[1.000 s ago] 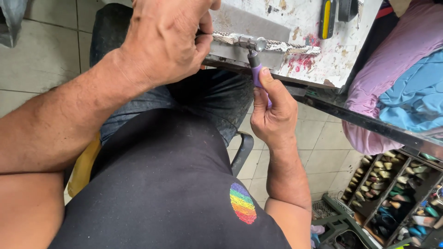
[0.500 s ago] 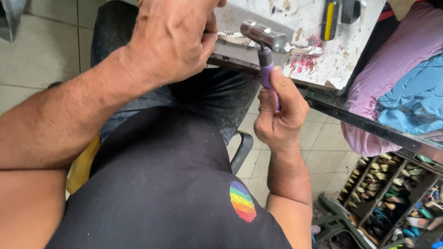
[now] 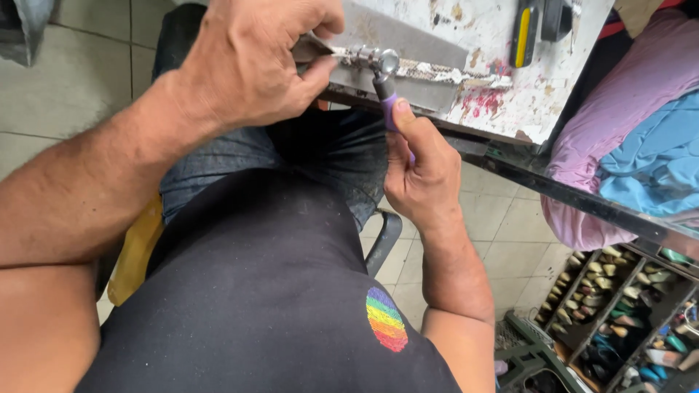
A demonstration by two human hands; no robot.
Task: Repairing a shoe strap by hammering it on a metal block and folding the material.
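My right hand (image 3: 419,171) grips a small hammer (image 3: 384,69) by its purple handle, the metal head resting on a narrow patterned strap (image 3: 437,71). The strap lies along a grey metal plate (image 3: 408,36) at the near edge of a stained white worktable (image 3: 502,80). My left hand (image 3: 251,62) presses down on the strap's left end with the fingers curled over it, right beside the hammer head. The part of the strap under my left hand is hidden.
A yellow-and-black tool (image 3: 526,33) and a dark object (image 3: 557,16) lie farther back on the table. Pink and blue cloth (image 3: 641,138) is piled at the right. A rack with several shoes (image 3: 626,320) stands on the tiled floor at lower right.
The hammer rose off the strap half a second ago and has come back down onto it. My left hand has stayed pressed on the strap's end.
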